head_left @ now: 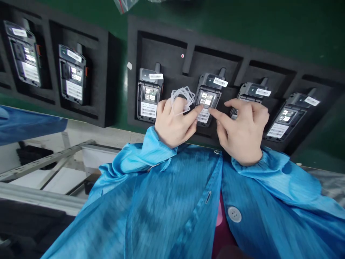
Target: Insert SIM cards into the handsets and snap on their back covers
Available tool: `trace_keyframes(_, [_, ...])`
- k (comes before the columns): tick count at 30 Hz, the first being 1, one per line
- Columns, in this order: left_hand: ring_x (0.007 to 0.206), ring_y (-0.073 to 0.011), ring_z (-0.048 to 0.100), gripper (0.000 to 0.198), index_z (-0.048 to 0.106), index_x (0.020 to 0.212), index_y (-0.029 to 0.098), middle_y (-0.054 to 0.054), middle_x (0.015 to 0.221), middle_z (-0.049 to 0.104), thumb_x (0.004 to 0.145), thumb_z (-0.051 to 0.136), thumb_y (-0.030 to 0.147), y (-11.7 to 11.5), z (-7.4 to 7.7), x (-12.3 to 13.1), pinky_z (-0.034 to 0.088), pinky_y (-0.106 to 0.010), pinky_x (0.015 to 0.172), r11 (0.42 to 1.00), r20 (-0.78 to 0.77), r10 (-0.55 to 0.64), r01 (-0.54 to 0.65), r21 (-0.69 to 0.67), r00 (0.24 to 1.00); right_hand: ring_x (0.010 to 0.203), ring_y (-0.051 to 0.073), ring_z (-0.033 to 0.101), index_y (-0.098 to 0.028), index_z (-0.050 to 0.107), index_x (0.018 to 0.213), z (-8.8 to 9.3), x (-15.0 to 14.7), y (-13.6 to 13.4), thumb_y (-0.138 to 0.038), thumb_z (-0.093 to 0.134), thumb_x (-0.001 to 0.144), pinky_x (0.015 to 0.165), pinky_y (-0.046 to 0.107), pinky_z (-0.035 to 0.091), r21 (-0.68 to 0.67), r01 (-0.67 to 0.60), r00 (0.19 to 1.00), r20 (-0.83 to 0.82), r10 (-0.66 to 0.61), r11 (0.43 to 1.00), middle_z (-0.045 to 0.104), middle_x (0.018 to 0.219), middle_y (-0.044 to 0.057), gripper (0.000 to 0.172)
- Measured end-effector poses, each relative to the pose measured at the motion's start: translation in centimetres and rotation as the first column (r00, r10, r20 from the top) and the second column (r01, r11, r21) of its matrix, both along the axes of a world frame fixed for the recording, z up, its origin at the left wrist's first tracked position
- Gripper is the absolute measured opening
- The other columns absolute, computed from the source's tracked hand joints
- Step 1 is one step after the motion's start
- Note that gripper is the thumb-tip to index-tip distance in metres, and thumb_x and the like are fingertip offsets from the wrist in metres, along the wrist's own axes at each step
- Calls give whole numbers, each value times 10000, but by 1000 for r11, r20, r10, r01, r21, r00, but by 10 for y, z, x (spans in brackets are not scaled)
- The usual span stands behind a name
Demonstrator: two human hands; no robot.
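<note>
Several two-way radios lie back side up in black foam, with their battery bays uncovered. My left hand (175, 122) has its index fingertip at the bay of the middle radio (205, 99). A bundle of thin translucent white loops (188, 95) sits around its curled fingers. Across from it, my right hand (242, 127) points its index finger to the same bay, near the metal card holders. Its other fingers are spread and hold nothing. Part of another radio (249, 90) is hidden behind my right hand. The radio on the left (149, 95) is beside my left hand.
The black foam tray (132, 46) rests on a green tabletop (269, 21). A radio (289, 117) sits at its right end. Another foam tray (101, 77) with radios is on the left. A clear plastic bag (125, 5) lies at the top edge.
</note>
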State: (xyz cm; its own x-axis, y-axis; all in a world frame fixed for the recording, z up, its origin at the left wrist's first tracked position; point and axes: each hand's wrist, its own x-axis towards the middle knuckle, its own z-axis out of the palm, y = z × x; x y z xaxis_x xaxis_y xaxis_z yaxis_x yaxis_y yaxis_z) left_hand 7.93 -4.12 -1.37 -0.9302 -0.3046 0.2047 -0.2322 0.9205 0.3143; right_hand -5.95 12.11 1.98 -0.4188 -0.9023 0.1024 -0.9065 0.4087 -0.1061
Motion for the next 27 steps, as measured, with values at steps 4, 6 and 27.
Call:
trace_keyframes(4, [970, -293, 537, 400, 629, 1276, 273, -137, 1089, 557, 924, 483, 394, 0, 3, -1, 330, -431, 835, 999, 6, 5, -5, -35, 1000, 1176, 334, 456, -299, 651, 1222, 5, 1, -8, -294, 545, 902, 937, 494, 399, 37, -3, 1000, -8, 3, 999, 532, 1344, 70, 337])
trace_keyframes(6, [969, -293, 537, 417, 616, 1294, 278, -136, 1098, 554, 925, 480, 419, 0, 5, -2, 332, -432, 842, 999, 16, 0, 1, -35, 1000, 1200, 337, 445, -271, 650, 1218, 7, 0, -12, -305, 554, 893, 967, 490, 398, 7, 11, 1000, 0, -11, 1000, 529, 1343, 82, 341])
trace_keyframes(27, [1010, -338, 508, 600, 394, 1496, 325, -161, 1196, 516, 930, 428, 522, -2, 14, -16, 319, -466, 875, 997, 220, 52, -37, -70, 974, 1364, 348, 328, -232, 474, 1452, 8, 3, -17, -451, 549, 924, 1123, 515, 286, 112, 47, 999, 16, -49, 993, 364, 1518, 114, 577])
